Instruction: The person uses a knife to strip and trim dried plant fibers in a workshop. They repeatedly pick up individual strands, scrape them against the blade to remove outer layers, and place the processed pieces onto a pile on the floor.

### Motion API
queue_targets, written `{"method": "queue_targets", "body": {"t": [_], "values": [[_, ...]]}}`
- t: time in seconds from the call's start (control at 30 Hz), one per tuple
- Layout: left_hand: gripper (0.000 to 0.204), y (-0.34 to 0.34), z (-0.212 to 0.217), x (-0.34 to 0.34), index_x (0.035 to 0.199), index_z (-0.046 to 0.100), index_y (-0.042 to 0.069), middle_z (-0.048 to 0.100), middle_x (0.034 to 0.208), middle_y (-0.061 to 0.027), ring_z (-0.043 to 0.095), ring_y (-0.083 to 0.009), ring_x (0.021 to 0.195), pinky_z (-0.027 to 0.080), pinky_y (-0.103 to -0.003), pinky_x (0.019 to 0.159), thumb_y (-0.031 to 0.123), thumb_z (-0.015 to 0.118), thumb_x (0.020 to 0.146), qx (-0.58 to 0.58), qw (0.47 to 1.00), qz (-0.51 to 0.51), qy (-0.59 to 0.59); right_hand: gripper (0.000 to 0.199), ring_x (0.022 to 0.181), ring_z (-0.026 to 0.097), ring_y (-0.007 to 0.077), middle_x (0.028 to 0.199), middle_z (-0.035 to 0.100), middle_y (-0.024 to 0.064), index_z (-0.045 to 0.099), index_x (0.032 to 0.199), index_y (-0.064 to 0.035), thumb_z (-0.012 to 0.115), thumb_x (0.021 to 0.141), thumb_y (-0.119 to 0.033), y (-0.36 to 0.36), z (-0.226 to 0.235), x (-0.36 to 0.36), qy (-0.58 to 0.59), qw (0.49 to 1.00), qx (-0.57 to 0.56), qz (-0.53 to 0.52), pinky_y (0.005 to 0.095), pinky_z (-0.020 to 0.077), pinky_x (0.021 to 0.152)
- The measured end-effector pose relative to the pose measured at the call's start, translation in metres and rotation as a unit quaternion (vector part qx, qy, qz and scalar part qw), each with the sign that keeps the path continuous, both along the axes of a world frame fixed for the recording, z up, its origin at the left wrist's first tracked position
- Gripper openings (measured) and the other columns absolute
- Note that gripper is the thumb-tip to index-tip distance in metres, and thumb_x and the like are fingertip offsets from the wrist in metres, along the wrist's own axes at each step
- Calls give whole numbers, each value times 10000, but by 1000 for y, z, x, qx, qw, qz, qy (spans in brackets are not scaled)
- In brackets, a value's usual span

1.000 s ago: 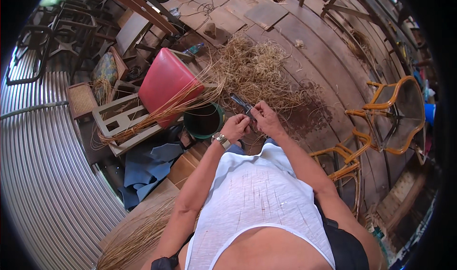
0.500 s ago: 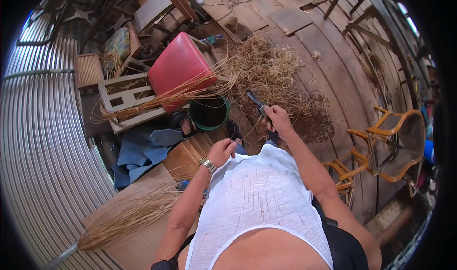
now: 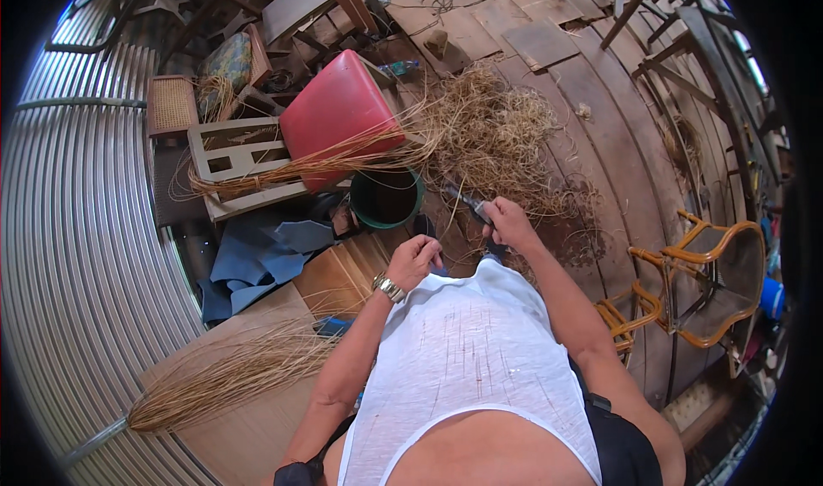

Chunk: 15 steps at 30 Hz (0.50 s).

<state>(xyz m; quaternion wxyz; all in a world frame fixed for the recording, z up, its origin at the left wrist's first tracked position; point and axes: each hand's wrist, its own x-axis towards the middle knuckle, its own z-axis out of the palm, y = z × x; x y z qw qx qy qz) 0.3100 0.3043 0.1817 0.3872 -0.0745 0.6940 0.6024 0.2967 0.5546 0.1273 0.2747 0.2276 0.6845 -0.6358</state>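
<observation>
The knife (image 3: 467,201), dark-handled, sits in the right hand (image 3: 507,223), fingers curled tight round its grip, blade end pointing to 10 o'clock toward the bucket (image 3: 386,198). The left hand (image 3: 416,259) lies at 8 o'clock from the right, just above the white shirt (image 3: 471,357), fingers folded into a loose fist; whether they pinch a thin strand I cannot tell. A watch (image 3: 388,288) circles that wrist. The green-rimmed bucket stands at 11 o'clock from the left hand, near it. A loose heap of straw (image 3: 501,135) spreads over the plank floor at 12 o'clock from the right hand. At 10 o'clock from the bucket a red cushion (image 3: 339,113) lies tilted on a pale frame (image 3: 236,147), long reeds (image 3: 300,165) crossing it. A bound bundle (image 3: 223,375) lies at 8 o'clock from the left hand, well apart. A cane chair (image 3: 711,272) stands at 3 o'clock.
</observation>
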Motion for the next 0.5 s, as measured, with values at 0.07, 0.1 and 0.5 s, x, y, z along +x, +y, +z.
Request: {"method": "queue_targets", "body": {"t": [0.07,0.1,0.5], "values": [[207,10,-3,-8,924,581,34,626,685,-28,456,-43,481,349,-188,436,224,514,970,29,999,35,-27,186,424,501,96,613,579,75,474,908,-37,543,935,-207,-11,13,9,24,999,27,8,261,406,380],[209,13,-10,-12,922,581,34,625,685,-29,460,-44,482,353,-189,437,226,515,970,25,998,45,-34,175,432,505,96,617,579,77,466,923,-30,537,935,-190,-17,22,13,36,998,42,12,268,418,389],[250,40,-32,-15,861,585,27,613,669,-31,540,-85,577,439,-234,548,238,508,970,-14,999,-22,40,213,418,504,88,656,572,53,436,987,-39,512,975,-238,-37,18,17,53,990,-110,-74,232,377,363]]}}
